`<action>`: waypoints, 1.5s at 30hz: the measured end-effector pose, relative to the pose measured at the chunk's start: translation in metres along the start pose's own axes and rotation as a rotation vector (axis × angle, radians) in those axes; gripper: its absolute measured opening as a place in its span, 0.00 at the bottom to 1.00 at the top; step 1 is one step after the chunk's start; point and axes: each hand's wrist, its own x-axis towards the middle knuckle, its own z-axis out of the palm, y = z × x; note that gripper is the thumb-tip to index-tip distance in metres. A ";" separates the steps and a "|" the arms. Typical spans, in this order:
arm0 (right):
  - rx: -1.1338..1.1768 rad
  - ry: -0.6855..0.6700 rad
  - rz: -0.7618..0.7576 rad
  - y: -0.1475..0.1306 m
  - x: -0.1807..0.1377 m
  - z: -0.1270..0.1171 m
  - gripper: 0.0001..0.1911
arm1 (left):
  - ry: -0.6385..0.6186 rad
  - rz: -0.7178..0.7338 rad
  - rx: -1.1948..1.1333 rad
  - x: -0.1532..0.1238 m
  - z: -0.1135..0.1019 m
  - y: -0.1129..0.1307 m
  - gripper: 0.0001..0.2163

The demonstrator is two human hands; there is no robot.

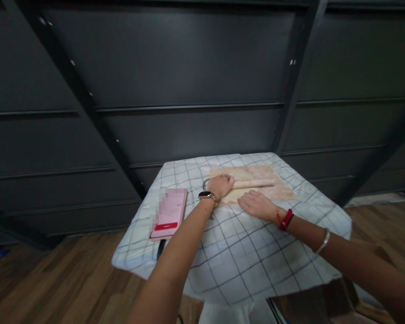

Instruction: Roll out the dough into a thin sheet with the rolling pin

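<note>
A pale wooden board [276,191] lies on a small table covered with a white checked cloth [236,252]. A wooden rolling pin [256,182] rests across the board. My left hand [220,185], with a watch and bead bracelet on the wrist, is closed around the left end of the rolling pin. My right hand [256,204], with a red cord at the wrist, lies flat on the near edge of the board, fingers stretched out.
A pink phone [169,213] with a lit screen lies on the cloth at the left, with a dark pen-like object [161,248] in front of it. Dark panelled walls with metal rails stand behind the table. Wooden floor surrounds it.
</note>
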 end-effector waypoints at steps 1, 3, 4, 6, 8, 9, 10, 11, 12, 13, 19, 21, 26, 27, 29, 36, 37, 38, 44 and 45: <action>0.002 0.016 -0.008 0.001 -0.001 0.000 0.11 | -0.004 -0.002 0.003 0.000 0.000 0.000 0.25; 0.008 0.047 -0.014 0.002 -0.005 0.000 0.12 | -0.002 -0.003 0.004 0.000 0.000 0.000 0.25; 0.011 0.060 -0.017 0.003 -0.007 -0.001 0.13 | 0.002 0.000 0.003 0.000 0.000 0.000 0.25; 0.024 0.072 -0.030 0.004 -0.010 -0.002 0.13 | 0.010 0.003 0.000 0.001 0.001 0.000 0.25; 0.039 0.061 -0.046 0.006 -0.012 -0.003 0.12 | 0.010 0.000 0.001 0.001 0.001 0.000 0.25; 0.042 0.047 -0.045 0.006 -0.012 -0.004 0.12 | 0.008 -0.001 0.001 0.001 0.002 -0.001 0.25; 0.040 0.034 -0.037 0.007 -0.012 -0.005 0.12 | 0.008 -0.001 0.002 0.002 0.002 -0.001 0.25; 0.034 0.023 -0.025 0.007 -0.012 -0.005 0.11 | 0.010 -0.001 0.002 0.002 0.002 -0.001 0.25; 0.026 0.016 -0.015 0.007 -0.012 -0.006 0.12 | 0.013 -0.001 0.003 0.003 0.002 -0.001 0.25; 0.018 0.013 -0.010 0.008 -0.013 -0.006 0.12 | 0.016 -0.004 0.005 0.003 0.003 -0.001 0.25; 0.008 0.079 -0.029 0.008 -0.021 -0.004 0.13 | 0.009 -0.011 0.005 0.004 0.003 -0.002 0.25; 0.015 0.105 -0.023 0.009 -0.025 -0.003 0.13 | 0.011 -0.012 0.001 0.003 0.003 -0.001 0.25; 0.044 0.123 0.015 0.011 -0.029 -0.005 0.12 | 0.023 -0.011 -0.001 0.004 0.004 -0.001 0.25; 0.038 0.113 0.028 0.011 -0.028 -0.006 0.12 | 0.022 -0.010 -0.001 0.004 0.004 -0.001 0.25; 0.017 0.083 0.037 0.011 -0.027 -0.006 0.12 | 0.022 -0.010 -0.003 0.005 0.004 -0.001 0.25; 0.080 0.114 0.064 0.010 -0.034 -0.006 0.13 | 0.017 -0.030 -0.024 0.002 0.004 -0.001 0.26; 0.093 0.127 0.065 0.010 -0.037 -0.006 0.13 | 0.020 -0.033 -0.026 0.002 0.004 -0.001 0.26; 0.100 0.142 0.063 0.010 -0.039 -0.006 0.13 | 0.026 -0.036 -0.028 0.002 0.004 -0.001 0.26; 0.089 0.166 0.098 0.011 -0.048 -0.008 0.14 | 0.032 -0.022 -0.023 0.002 0.005 -0.001 0.25; 0.092 0.153 0.113 0.011 -0.047 -0.008 0.14 | 0.029 -0.019 -0.022 0.002 0.005 -0.001 0.25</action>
